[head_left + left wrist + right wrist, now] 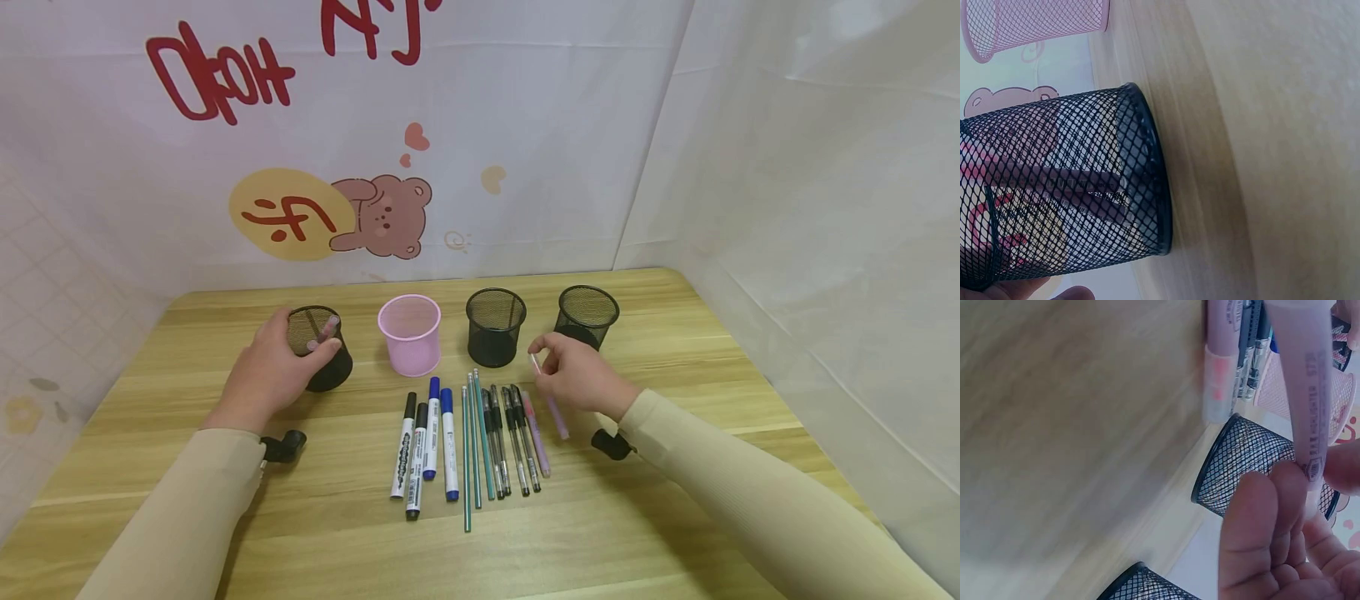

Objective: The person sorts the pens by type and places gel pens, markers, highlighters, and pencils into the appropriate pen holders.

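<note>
Left hand (266, 375) is gripping the leftmost black mesh cup (321, 346), steadying it left of the pink cup (410, 333). Right hand (577, 375) is pinching a pink highlighter (551, 404), lifted right of the pink cup, clear of the pen row (480, 437).

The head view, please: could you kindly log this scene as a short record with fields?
Left hand: left hand grips the leftmost black mesh cup, pink pens inside
Right hand: right hand pinches a pink highlighter above the table
Other cups: pink cup; two more black mesh cups
Pen row: markers, green pencils, black pens, another pink pen
Surface: wooden table
</note>
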Tool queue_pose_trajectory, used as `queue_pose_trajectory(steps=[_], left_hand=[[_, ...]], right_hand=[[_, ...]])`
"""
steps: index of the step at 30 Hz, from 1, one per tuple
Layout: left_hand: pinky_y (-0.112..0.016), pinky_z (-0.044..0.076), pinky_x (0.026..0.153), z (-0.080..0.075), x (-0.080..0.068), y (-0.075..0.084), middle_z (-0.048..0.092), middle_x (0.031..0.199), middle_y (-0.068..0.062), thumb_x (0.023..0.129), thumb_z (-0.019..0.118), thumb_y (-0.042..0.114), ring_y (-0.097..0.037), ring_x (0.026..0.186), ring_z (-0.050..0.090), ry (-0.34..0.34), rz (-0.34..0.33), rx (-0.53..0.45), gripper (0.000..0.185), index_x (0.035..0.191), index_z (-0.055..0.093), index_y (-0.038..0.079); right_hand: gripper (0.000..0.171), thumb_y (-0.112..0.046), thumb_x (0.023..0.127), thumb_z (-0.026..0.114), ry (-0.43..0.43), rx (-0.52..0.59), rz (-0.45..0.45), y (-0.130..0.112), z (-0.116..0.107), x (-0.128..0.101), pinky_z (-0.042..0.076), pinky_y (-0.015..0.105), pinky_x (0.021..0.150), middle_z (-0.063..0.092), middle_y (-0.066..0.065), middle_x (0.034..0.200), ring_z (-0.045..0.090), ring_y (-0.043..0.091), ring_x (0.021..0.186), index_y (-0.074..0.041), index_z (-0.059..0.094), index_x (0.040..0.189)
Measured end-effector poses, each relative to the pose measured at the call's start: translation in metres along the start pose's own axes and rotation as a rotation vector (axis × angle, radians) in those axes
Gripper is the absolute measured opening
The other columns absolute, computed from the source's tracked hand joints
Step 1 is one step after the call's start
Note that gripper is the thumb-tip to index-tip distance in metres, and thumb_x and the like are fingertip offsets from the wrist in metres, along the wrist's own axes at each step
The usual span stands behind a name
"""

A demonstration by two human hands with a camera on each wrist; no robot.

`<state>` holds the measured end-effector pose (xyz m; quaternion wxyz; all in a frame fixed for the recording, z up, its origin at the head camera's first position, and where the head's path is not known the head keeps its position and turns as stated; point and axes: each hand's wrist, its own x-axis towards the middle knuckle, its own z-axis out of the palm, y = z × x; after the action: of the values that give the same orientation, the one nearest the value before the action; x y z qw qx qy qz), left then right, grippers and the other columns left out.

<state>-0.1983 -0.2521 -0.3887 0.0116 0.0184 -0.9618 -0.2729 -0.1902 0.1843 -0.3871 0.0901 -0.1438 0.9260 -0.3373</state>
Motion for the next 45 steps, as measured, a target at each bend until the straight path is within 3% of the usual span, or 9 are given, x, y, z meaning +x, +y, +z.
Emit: queue_pose_trajectory(steps=[8,18,26,40,45], left_hand=[[-0.076,0.040,0.106,0.000,0.001,0.000,0.036,0.161,-0.033,0.093,0.051,0.080,-0.063,0.136,0.044,-0.009,-0.007,0.009,0.112,0.167,0.016,0.003],[-0.076,0.041,0.106,0.000,0.000,-0.001,0.036,0.162,-0.033,0.093,0.051,0.080,-0.063,0.136,0.045,-0.006,-0.005,0.006,0.111,0.166,0.017,0.003],[-0.077,0.040,0.107,0.000,0.002,-0.003,0.033,0.163,-0.034,0.093,0.050,0.081,-0.064,0.138,0.042,-0.012,-0.012,0.013,0.113,0.167,0.016,0.003],[-0.077,0.041,0.107,0.002,0.003,-0.003,0.036,0.161,-0.033,0.093,0.051,0.081,-0.062,0.136,0.044,-0.003,-0.012,0.011,0.112,0.166,0.017,0.003],[-0.077,0.040,0.108,0.002,0.002,-0.003,0.033,0.163,-0.034,0.093,0.050,0.081,-0.062,0.138,0.043,-0.007,-0.016,0.016,0.114,0.167,0.015,0.002]], right_hand=[[0.037,-0.003,0.093,0.071,0.059,0.076,-0.052,-0.006,0.000,0.001,0.047,0.026,0.057,0.070,0.007,0.086,0.059,0.014,0.071,-0.002,0.059,0.128],[0.036,-0.007,0.093,0.071,0.120,0.159,-0.080,-0.014,0.002,0.003,0.054,0.030,0.069,0.071,0.006,0.091,0.065,0.016,0.081,-0.006,0.057,0.126],[0.035,-0.007,0.095,0.071,0.163,0.242,-0.084,-0.027,0.006,0.005,0.050,0.026,0.066,0.070,0.007,0.095,0.063,0.017,0.079,-0.007,0.055,0.127],[0.032,-0.001,0.095,0.068,0.285,0.373,-0.205,-0.050,0.019,0.015,0.046,0.024,0.064,0.072,0.011,0.093,0.060,0.023,0.073,0.000,0.055,0.125],[0.032,-0.001,0.095,0.068,0.329,0.439,-0.214,-0.061,0.024,0.020,0.048,0.022,0.063,0.071,0.013,0.096,0.063,0.018,0.073,0.000,0.054,0.124]])
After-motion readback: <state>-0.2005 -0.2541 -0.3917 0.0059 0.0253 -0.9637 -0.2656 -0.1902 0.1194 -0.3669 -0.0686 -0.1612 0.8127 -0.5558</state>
